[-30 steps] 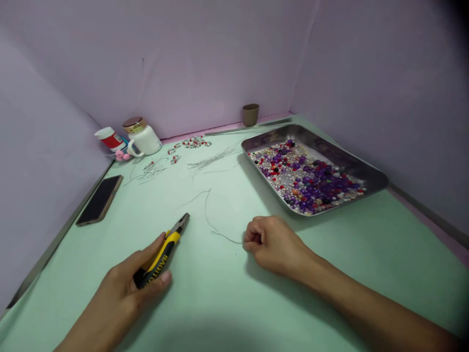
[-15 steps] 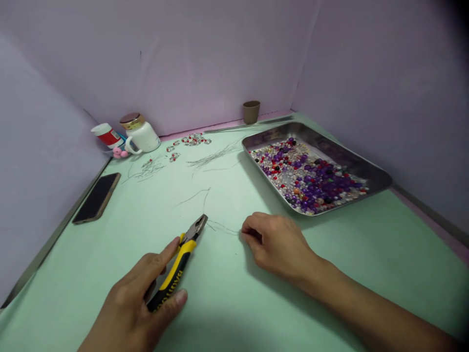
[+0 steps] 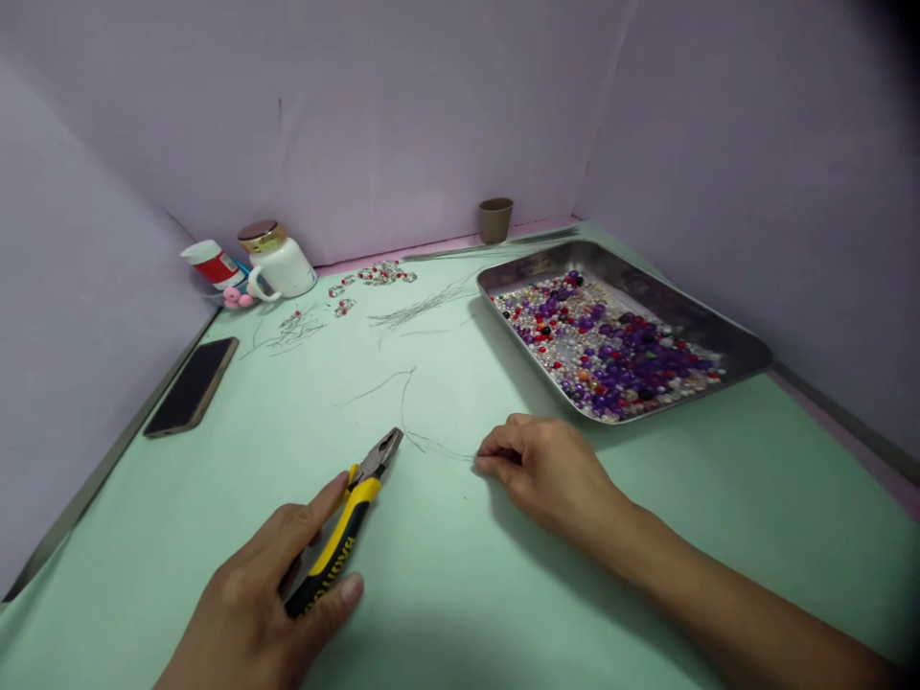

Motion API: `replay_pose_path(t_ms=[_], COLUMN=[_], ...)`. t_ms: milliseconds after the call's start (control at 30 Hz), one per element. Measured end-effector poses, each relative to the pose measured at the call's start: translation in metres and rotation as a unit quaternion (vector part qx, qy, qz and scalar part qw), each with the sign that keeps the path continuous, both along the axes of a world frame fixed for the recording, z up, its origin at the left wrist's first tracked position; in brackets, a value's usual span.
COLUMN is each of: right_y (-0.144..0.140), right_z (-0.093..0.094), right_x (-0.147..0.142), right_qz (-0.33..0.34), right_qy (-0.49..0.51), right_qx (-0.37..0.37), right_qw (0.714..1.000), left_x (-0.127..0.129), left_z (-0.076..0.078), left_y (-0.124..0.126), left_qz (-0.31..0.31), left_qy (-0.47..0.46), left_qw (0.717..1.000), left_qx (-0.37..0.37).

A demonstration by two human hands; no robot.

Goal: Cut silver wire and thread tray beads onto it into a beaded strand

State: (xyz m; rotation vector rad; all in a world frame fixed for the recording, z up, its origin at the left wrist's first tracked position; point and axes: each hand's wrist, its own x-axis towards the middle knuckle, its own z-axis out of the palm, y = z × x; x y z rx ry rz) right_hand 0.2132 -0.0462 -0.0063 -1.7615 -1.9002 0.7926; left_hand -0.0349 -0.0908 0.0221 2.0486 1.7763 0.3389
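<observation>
My left hand (image 3: 269, 575) is wrapped round a pair of yellow-and-black pliers (image 3: 345, 532), whose metal jaws point up and to the right. Between thumb and fingers, my right hand (image 3: 546, 470) pinches the end of a thin wire (image 3: 442, 448). From there the wire runs left across the table to a spot just beyond the plier jaws, with a small gap between them. Another thin bent wire (image 3: 380, 385) lies further up, its lower end meeting the first near the jaws; whether they are joined I cannot tell.
A metal tray (image 3: 528, 369) of purple, red and pearly beads stands at right. Beaded pieces (image 3: 384, 274) and cut wires (image 3: 421, 305) lie toward the back. A phone (image 3: 193, 386), a lidded mug (image 3: 284, 268), a red-white cup (image 3: 210, 265) and a brown cup (image 3: 495, 222) stand around the edges.
The pliers in my left hand have drawn slightly down and left, away from the wire. My right hand keeps its pinch on the wire almost in place.
</observation>
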Motion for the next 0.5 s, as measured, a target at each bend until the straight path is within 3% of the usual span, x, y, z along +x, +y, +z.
replay_pose_path(t_ms=[133,200,300,367,500], right_y=[0.004,0.006,0.008,0.010,0.014], right_z=[-0.001,-0.002,0.000,0.002,0.005], right_x=[0.003,0.004,0.003,0.003,0.003], right_qz=[0.000,-0.004,-0.015,-0.037,-0.082], right_qy=[0.056,0.120,0.256,0.319,0.318], right_qx=[-0.026,-0.081,-0.213,-0.263,-0.269], right_qw=[0.998,0.989,0.943,0.910,0.906], left_x=[0.005,0.007,0.008,0.007,0.006], left_z=[-0.001,-0.001,-0.001,-0.001,-0.002], left_y=[0.003,0.004,0.006,0.007,0.007], left_qz=[0.000,0.001,0.003,0.003,0.004], left_qy=[0.005,0.005,0.007,0.011,0.013], left_qw=[1.000,1.000,1.000,1.000,1.000], left_qx=[-0.006,-0.007,-0.013,-0.020,-0.026])
